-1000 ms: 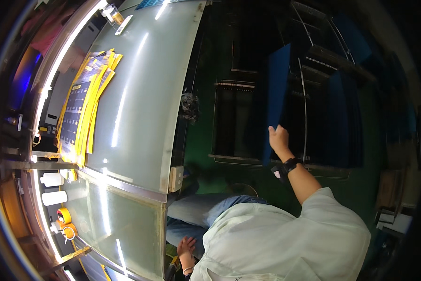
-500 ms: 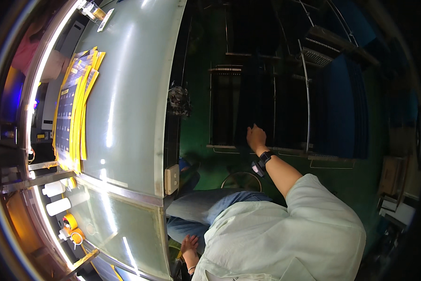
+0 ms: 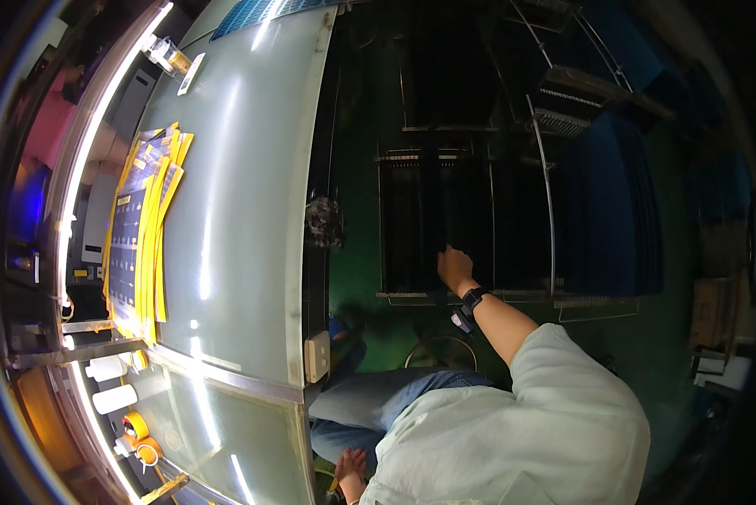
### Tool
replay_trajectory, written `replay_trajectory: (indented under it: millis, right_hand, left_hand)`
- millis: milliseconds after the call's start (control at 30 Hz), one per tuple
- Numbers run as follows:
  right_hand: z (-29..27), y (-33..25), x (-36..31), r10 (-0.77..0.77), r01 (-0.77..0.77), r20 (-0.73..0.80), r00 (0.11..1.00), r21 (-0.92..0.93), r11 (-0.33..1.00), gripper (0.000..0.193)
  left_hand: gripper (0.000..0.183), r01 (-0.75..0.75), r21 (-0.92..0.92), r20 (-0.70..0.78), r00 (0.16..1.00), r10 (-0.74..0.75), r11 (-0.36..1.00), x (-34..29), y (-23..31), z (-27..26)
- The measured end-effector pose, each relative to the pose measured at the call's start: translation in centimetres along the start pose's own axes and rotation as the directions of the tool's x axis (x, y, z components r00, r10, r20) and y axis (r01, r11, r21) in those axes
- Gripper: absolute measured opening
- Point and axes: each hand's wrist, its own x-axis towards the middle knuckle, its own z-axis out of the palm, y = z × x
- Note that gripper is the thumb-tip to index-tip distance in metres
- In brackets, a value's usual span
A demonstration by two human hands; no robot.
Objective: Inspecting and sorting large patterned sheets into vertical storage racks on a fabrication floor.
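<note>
My right hand (image 3: pixel 456 269) is closed over the near part of a dark rack (image 3: pixel 437 158) with slotted bars. Its fingers are curled, and whatever they grip is lost in the shadow. A black band (image 3: pixel 476 296) circles that wrist, with a small grey and white device (image 3: pixel 461 319) beside it. Low in the picture, my left hand (image 3: pixel 352 468) rests by my jeans (image 3: pixel 353 404), its fingers loosely bent and a little apart, with nothing visible in it.
To the left runs a glass-topped bench (image 3: pixel 252 202) bearing yellow-edged dark sheets (image 3: pixel 134 244), white bottles (image 3: pixel 114 399) and orange tape rolls (image 3: pixel 145 449). Blue panels (image 3: pixel 609 210) stand in racks at the right. A socket box (image 3: pixel 316 357) is fixed to the bench edge.
The view has tilted, so the bench and racks sit lower in the picture. My right hand has shifted slightly farther over the rack, still closed. The left hand stays by my lap.
</note>
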Motion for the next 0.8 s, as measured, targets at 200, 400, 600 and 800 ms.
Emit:
replay_trajectory:
  millis: [200,400,600,800]
  right_hand:
    - [-0.1,-0.4,1.2,-0.007,0.007,-0.003,1.000,0.028,1.000,0.022]
    - [0.3,-0.2,2.2,-0.016,0.016,0.015,1.000,0.023,1.000,0.025]
    - [0.2,-0.3,4.9,0.041,-0.045,0.085,0.996,0.046,0.998,0.029]
    - [0.1,-2.2,7.2,0.012,-0.024,0.433,0.901,0.022,0.999,0.043]
  left_hand:
    - [0.041,0.009,0.029,-0.022,1.000,-0.008,1.000,0.4,0.0,-0.1]
    - [0.039,0.023,0.065,-0.047,0.999,-0.020,0.998,0.5,0.0,0.2]
    - [0.038,0.048,0.091,-0.051,0.998,-0.043,0.995,1.4,0.0,0.4]
    - [0.034,0.123,0.061,-0.176,0.978,-0.111,0.990,2.6,-0.1,-0.9]
